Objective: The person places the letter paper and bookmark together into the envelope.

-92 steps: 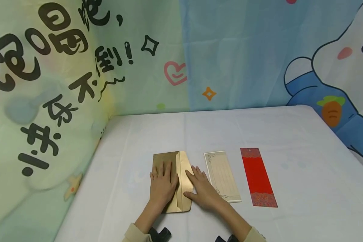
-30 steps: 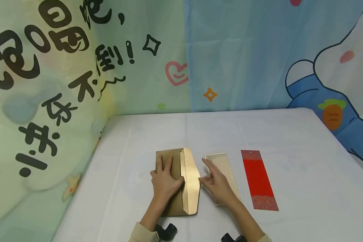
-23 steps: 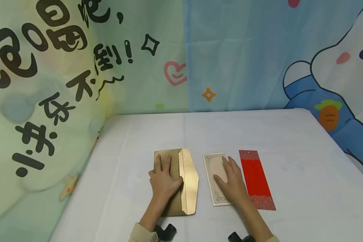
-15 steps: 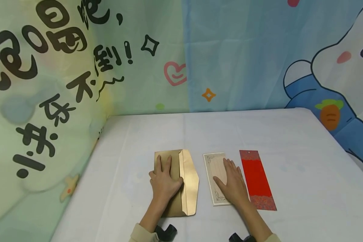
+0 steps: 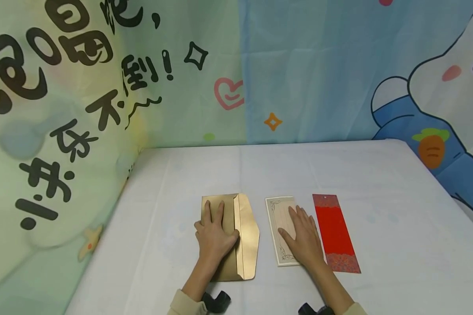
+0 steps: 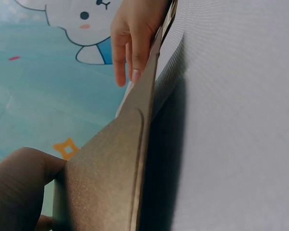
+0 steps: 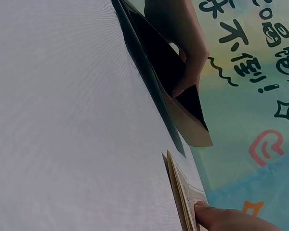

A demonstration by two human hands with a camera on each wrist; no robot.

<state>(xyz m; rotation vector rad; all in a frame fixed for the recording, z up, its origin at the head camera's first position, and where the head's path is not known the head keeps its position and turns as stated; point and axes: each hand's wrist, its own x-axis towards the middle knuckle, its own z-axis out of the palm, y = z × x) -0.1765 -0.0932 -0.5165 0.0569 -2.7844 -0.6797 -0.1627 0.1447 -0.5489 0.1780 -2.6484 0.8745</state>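
My left hand (image 5: pixel 214 239) rests on a gold envelope (image 5: pixel 227 273), two fingers stretched over its body and the thumb at the edge of its mouth. The shiny flap (image 5: pixel 248 245) lies unfolded to the right. From the right wrist, the envelope's dark mouth (image 7: pixel 156 43) gapes beside the left thumb. My right hand (image 5: pixel 305 240) lies with straight fingers over a cream card (image 5: pixel 280 218) with a scrollwork border. That card shows several layers along its edge in the right wrist view, with the thumb (image 7: pixel 209 215) on its face.
A red strip (image 5: pixel 336 232) with patterned ends lies just right of the right hand. White cloth (image 5: pixel 181 175) covers the table. Printed fabric backdrops (image 5: pixel 299 78) stand behind it and along the left side. Black camera mounts (image 5: pixel 217 302) sit at both wrists.
My right hand has left the envelope flap and moved right onto the cream card, where it has stayed for the last half second. The left hand has stayed on the envelope, its fingers spreading.
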